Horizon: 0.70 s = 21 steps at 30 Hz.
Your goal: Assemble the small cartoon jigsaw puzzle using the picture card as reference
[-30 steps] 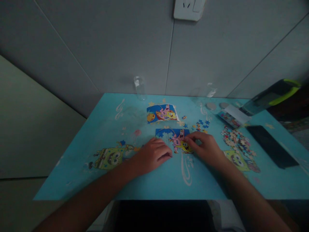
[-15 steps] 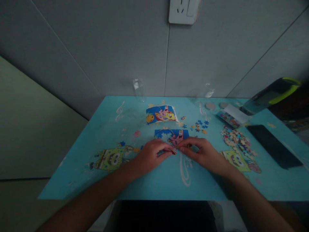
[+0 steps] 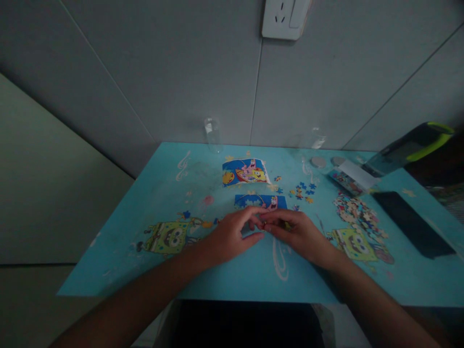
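A partly joined jigsaw puzzle [image 3: 278, 201], blue with a pink figure, lies flat in front of me, its near part covered by my fingers. My left hand [image 3: 234, 233] reaches over its lower edge, thumb spread away from the fingers. From the other side, my right hand [image 3: 300, 234] pinches a small reddish puzzle piece [image 3: 264, 225] between thumb and fingertips, close to the left fingers. Just behind the puzzle is a printed picture sheet [image 3: 244, 173] with the cartoon scene. Several loose blue and yellow pieces [image 3: 300, 191] lie to its right.
A heap of mixed puzzle pieces [image 3: 357, 212] sits at the right, beside a dark flat tray-like object [image 3: 413, 224]. Behind are a small box [image 3: 350, 178], round lids [image 3: 318, 162], clear plastic containers [image 3: 213, 136] and a dark bottle with a yellow-green edge [image 3: 409, 150].
My left thumb has parted from its fingers, and the reddish piece formerly at the left fingertips now shows at my right fingertips. Both hands now cover more of the puzzle. The view has shifted slightly.
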Each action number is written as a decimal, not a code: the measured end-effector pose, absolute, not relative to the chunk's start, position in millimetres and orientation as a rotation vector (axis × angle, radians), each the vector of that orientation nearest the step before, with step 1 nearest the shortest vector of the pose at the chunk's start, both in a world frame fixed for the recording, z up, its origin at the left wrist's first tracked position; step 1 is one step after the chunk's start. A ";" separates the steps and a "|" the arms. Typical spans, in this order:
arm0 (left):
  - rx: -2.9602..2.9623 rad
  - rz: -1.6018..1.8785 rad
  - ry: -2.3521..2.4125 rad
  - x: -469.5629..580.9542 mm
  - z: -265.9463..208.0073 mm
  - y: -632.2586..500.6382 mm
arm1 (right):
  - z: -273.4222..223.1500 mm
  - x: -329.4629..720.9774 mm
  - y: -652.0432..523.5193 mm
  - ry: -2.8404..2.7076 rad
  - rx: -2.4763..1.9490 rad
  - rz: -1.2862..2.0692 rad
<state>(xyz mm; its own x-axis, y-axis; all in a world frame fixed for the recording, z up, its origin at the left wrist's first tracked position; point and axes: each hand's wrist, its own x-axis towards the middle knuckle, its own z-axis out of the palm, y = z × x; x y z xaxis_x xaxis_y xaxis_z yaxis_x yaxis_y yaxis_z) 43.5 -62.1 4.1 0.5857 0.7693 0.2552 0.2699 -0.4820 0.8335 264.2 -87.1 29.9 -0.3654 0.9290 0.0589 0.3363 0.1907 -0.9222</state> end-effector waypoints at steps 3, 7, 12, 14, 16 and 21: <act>1.973 0.861 0.821 44.7 4.8 -60.7 | 28.2 262.1 -87.0 -1.746 -1.188 1.166; 1.885 0.897 0.844 45.4 10.8 -60.0 | 28.5 262.1 -87.7 -1.668 -1.308 1.134; 1.863 0.871 0.863 45.9 15.3 -62.7 | 27.1 261.4 -87.8 -1.581 -1.330 1.195; 1.864 0.879 0.860 46.2 14.3 -63.6 | 26.0 261.1 -87.7 -1.537 -1.307 1.256; 1.854 0.905 0.865 46.3 12.7 -63.5 | 26.3 261.5 -87.9 -1.521 -1.308 1.277; 1.794 0.953 0.887 45.5 10.6 -60.1 | 34.4 266.1 -88.6 -1.679 -1.325 1.191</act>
<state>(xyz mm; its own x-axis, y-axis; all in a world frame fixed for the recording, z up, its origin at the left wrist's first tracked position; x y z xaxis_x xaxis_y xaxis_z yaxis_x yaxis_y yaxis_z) 45.5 -60.1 10.6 0.4479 0.8620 0.2376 0.1751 -0.3451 0.9221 266.1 -88.6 34.4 -0.2505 0.9677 -0.0275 0.3459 0.0629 -0.9362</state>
